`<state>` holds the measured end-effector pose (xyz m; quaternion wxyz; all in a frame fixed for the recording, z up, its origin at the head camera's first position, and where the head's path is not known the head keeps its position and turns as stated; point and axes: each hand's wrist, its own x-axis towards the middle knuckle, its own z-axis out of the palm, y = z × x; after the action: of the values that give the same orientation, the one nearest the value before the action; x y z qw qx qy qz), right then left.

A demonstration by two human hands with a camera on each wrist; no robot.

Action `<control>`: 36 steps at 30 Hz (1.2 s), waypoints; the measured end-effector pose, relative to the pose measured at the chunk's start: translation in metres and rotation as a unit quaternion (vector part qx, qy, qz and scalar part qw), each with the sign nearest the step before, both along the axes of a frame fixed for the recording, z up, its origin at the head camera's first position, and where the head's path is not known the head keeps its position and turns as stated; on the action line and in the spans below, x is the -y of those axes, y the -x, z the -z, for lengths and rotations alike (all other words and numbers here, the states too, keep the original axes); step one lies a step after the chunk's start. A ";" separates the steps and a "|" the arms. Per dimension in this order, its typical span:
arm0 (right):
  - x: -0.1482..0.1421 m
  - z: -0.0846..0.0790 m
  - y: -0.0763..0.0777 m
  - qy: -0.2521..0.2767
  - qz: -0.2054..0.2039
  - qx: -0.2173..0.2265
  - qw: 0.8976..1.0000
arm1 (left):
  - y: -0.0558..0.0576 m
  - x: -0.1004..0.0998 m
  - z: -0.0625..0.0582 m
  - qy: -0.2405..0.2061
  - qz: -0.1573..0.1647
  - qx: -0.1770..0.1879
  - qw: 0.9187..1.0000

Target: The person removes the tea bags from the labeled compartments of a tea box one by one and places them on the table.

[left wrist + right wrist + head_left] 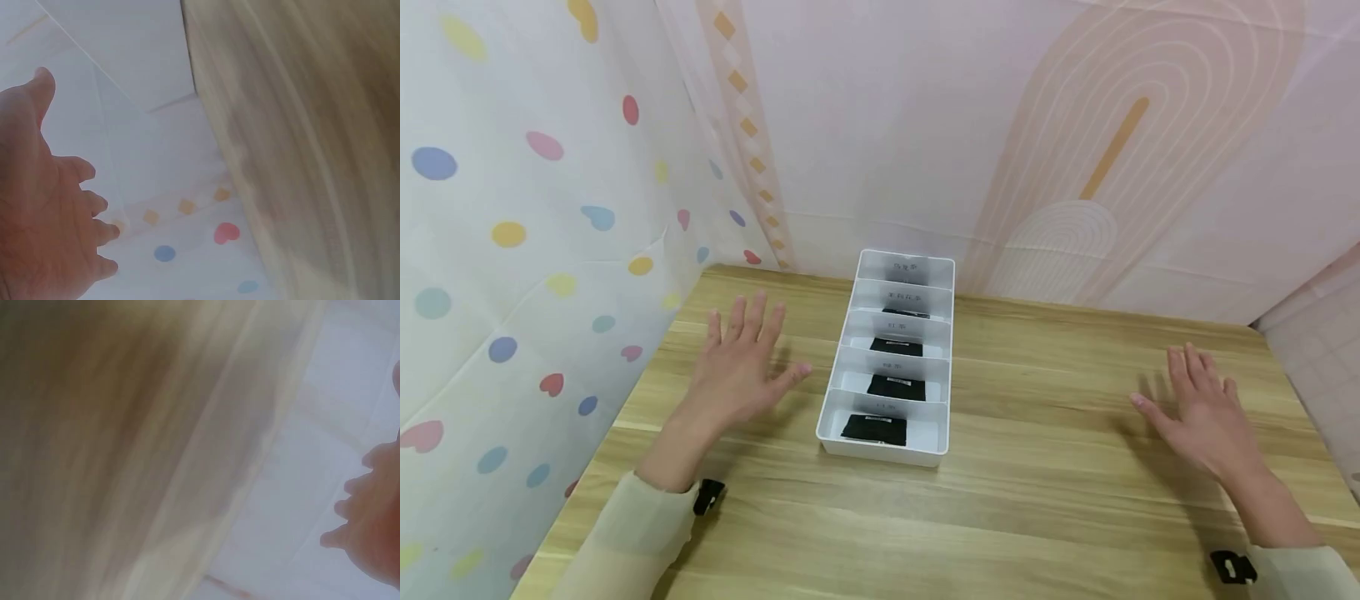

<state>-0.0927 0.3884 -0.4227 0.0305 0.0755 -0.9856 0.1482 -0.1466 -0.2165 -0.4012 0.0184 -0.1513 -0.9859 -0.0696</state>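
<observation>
A white divided box [880, 454] stands on the wooden table, its several compartments in one row with printed characters on the dividers. Flat black packets lie inside: one in the front compartment [876, 428], others behind it, such as the packet [897, 387] in the second. The rearmost compartment is in shadow. To the left of the box, my left hand [733, 375] is held palm down over the table with spread fingers, thumb toward the box. My right hand [1206, 417] is far to the right, fingers extended, apart from the box. Both hands hold nothing.
The wooden table [1037, 500] ends at the back against a pink patterned cloth [910, 167]. A white cloth with coloured dots [550, 317] hangs along the left side. Black straps [1232, 567] show at both cuffs.
</observation>
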 end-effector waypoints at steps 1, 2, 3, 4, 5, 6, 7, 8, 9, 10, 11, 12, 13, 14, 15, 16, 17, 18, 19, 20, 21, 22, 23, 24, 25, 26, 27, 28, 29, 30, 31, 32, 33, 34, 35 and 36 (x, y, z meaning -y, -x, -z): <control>0.002 -0.001 0.000 0.000 -0.001 -0.002 1.000 | -0.001 -0.001 -0.001 -0.001 0.004 -0.002 1.000; 0.003 -0.002 0.000 -0.001 -0.003 -0.003 1.000 | -0.002 -0.003 -0.002 -0.002 0.006 -0.003 1.000; 0.005 -0.003 0.000 0.000 -0.004 -0.004 1.000 | -0.003 -0.004 -0.003 -0.002 0.009 -0.005 1.000; 0.007 -0.004 -0.001 0.000 -0.005 -0.006 1.000 | -0.005 -0.005 -0.004 -0.003 0.012 -0.007 1.000; 0.009 -0.005 -0.001 0.002 -0.006 -0.007 1.000 | -0.006 -0.007 -0.004 -0.004 0.015 -0.008 1.000; 0.010 -0.006 -0.001 0.005 -0.008 -0.010 1.000 | -0.007 -0.008 -0.005 -0.005 0.017 -0.008 1.000; 0.012 -0.007 -0.001 0.006 -0.011 -0.013 1.000 | -0.009 -0.009 -0.006 -0.006 0.020 -0.009 1.000; 0.013 -0.008 -0.001 0.009 -0.013 -0.017 1.000 | -0.010 -0.010 -0.008 -0.005 0.022 -0.010 1.000; 0.015 -0.009 -0.002 0.012 -0.016 -0.021 1.000 | -0.011 -0.011 -0.009 -0.005 0.025 -0.010 1.000; 0.017 -0.010 -0.002 0.013 -0.019 -0.026 0.999 | -0.012 -0.012 -0.010 -0.005 0.029 -0.010 1.000; 0.018 -0.010 -0.002 0.015 -0.022 -0.032 0.999 | -0.013 -0.013 -0.011 -0.008 0.034 -0.010 0.999; 0.020 -0.010 -0.002 0.016 -0.026 -0.037 0.999 | -0.014 -0.013 -0.011 -0.011 0.041 -0.010 0.999; 0.022 -0.010 -0.002 0.018 -0.029 -0.041 0.999 | -0.014 -0.014 -0.012 -0.015 0.047 -0.011 0.999; 0.024 -0.010 -0.003 0.019 -0.032 -0.046 0.998 | -0.015 -0.015 -0.012 -0.018 0.054 -0.010 0.998; 0.026 -0.009 -0.003 0.021 -0.035 -0.051 0.998 | -0.016 -0.016 -0.012 -0.022 0.062 -0.009 0.998; 0.028 -0.009 -0.004 0.022 -0.037 -0.054 0.998 | -0.017 -0.017 -0.012 -0.026 0.070 -0.009 0.997; 0.030 -0.010 -0.004 0.026 -0.041 -0.057 0.997 | -0.018 -0.018 -0.012 -0.030 0.078 -0.012 0.996; 0.032 -0.010 -0.005 0.028 -0.044 -0.060 0.997 | -0.020 -0.020 -0.012 -0.030 0.084 -0.014 0.996; 0.035 -0.011 -0.005 0.030 -0.046 -0.062 0.997 | -0.021 -0.021 -0.011 -0.031 0.090 -0.014 0.995; 0.038 -0.012 -0.005 0.031 -0.049 -0.065 0.996 | -0.022 -0.023 -0.011 -0.031 0.095 -0.015 0.995; 0.040 -0.012 -0.004 0.034 -0.051 -0.068 0.996 | -0.023 -0.024 -0.011 -0.030 0.101 -0.019 0.994; 0.043 -0.013 -0.005 0.035 -0.052 -0.071 0.995 | -0.025 -0.025 -0.010 -0.030 0.106 -0.022 0.994; 0.046 -0.014 -0.005 0.038 -0.054 -0.076 0.995 | -0.027 -0.027 -0.010 -0.029 0.110 -0.024 0.993; 0.049 -0.014 -0.005 0.040 -0.056 -0.081 0.994 | -0.028 -0.028 -0.009 -0.029 0.113 -0.024 0.993; 0.052 -0.015 -0.005 0.042 -0.058 -0.087 0.994 | -0.030 -0.029 -0.009 -0.030 0.116 -0.024 0.992; 0.055 -0.015 -0.005 0.044 -0.060 -0.092 0.993 | -0.031 -0.030 -0.009 -0.031 0.119 -0.026 0.992; 0.057 -0.016 -0.006 0.045 -0.062 -0.096 0.992 | -0.032 -0.031 -0.009 -0.032 0.123 -0.027 0.992; 0.059 -0.016 -0.006 0.046 -0.064 -0.100 0.992 | -0.034 -0.032 -0.008 -0.035 0.126 -0.026 0.991; 0.062 -0.016 -0.006 0.048 -0.066 -0.103 0.991 | -0.035 -0.033 -0.008 -0.037 0.129 -0.025 0.991; 0.064 -0.016 -0.006 0.049 -0.069 -0.104 0.991 | -0.036 -0.034 -0.008 -0.040 0.132 -0.025 0.990; 0.066 -0.016 -0.006 0.049 -0.071 -0.105 0.991 | -0.038 -0.035 -0.007 -0.041 0.136 -0.025 0.990; 0.068 -0.017 -0.006 0.049 -0.073 -0.106 0.991 | -0.039 -0.035 -0.007 -0.043 0.138 -0.023 0.989; 0.070 -0.017 -0.006 0.048 -0.075 -0.108 0.990 | -0.040 -0.036 -0.006 -0.044 0.141 -0.021 0.989; 0.072 -0.017 -0.006 0.049 -0.077 -0.110 0.990 | -0.041 -0.036 -0.006 -0.044 0.144 -0.020 0.988; 0.074 -0.017 -0.006 0.050 -0.079 -0.112 0.989 | -0.042 -0.037 -0.006 -0.044 0.146 -0.020 0.988; 0.076 -0.017 -0.006 0.052 -0.080 -0.112 0.989 | -0.043 -0.037 -0.005 -0.043 0.149 -0.020 0.988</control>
<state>-0.0866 0.3119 -0.4053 0.1328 0.1690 -0.9576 0.1917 -0.1041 -0.1791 -0.3961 0.0340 -0.2964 -0.9479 -0.1112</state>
